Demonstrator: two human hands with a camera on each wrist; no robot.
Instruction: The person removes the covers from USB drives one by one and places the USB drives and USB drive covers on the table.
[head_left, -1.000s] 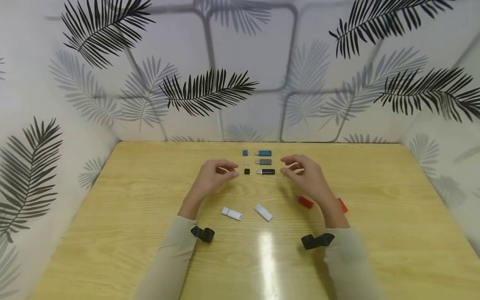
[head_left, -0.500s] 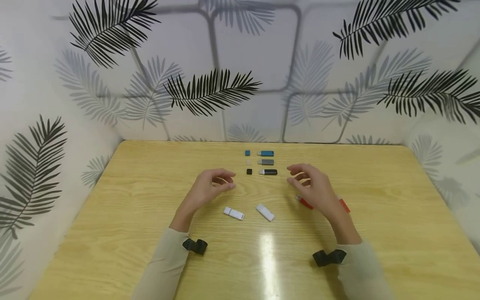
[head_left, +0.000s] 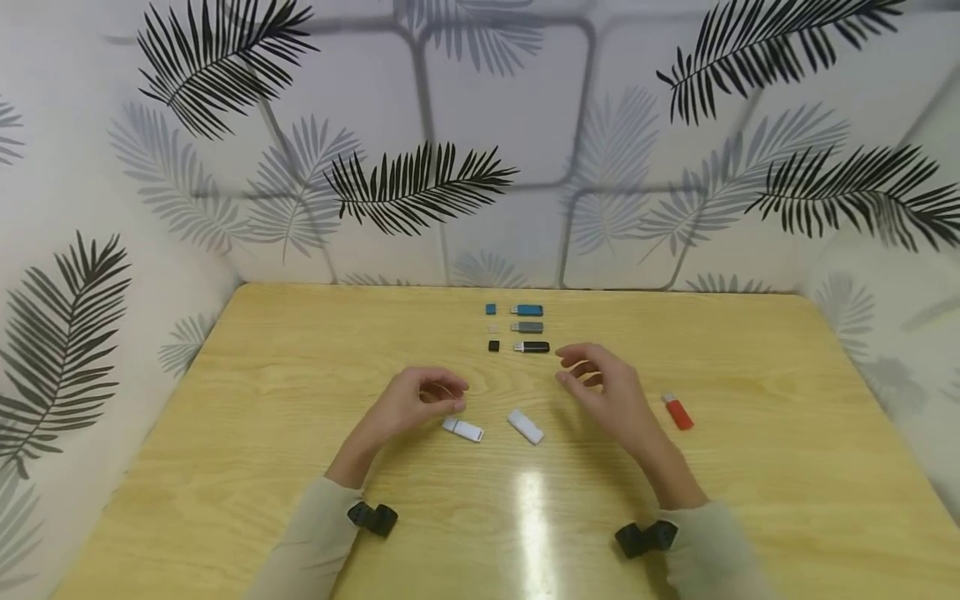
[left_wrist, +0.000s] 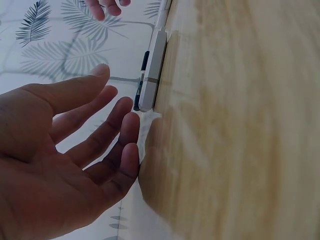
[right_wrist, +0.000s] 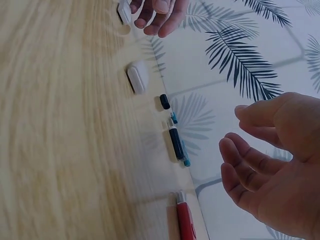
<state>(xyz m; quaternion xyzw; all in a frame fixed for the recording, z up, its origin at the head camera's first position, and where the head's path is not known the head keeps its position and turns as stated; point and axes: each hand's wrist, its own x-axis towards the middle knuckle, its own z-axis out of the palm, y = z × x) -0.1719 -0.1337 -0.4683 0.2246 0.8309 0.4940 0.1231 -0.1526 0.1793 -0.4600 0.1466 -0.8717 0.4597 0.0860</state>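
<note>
A wall covering with palm leaves point(head_left: 495, 108) stands behind the wooden table point(head_left: 240, 417), which carries all the small things.

Over the table are two hands. The left hand point(head_left: 416, 402) has its fingers loosely bent and holds nothing; it is just beside the capped white stick point(head_left: 462, 429), but I cannot tell whether there is contact. The right hand point(head_left: 603, 392) is likewise relaxed and without any object, its fingertips near the black stick point(head_left: 534, 347).

The USB sticks are arranged in two manners. The blue stick point(head_left: 529, 310), the grey stick point(head_left: 529, 327) and the black one lie in parallel rows near the far edge, connectors toward the left — probably so that each one faces its own cap. In front, the capped white stick, a second white stick point(head_left: 526, 426) and the red stick point(head_left: 678, 412) lie at slants, which seems less ordered. The red one shows a bare metal connector.

Smallest are the blue cap point(head_left: 491, 308), the pale cap point(head_left: 492, 328) and the black cap point(head_left: 493, 346) — in one column, seemingly matched by colour.

No brand, label or writing can be read anywhere.
</note>
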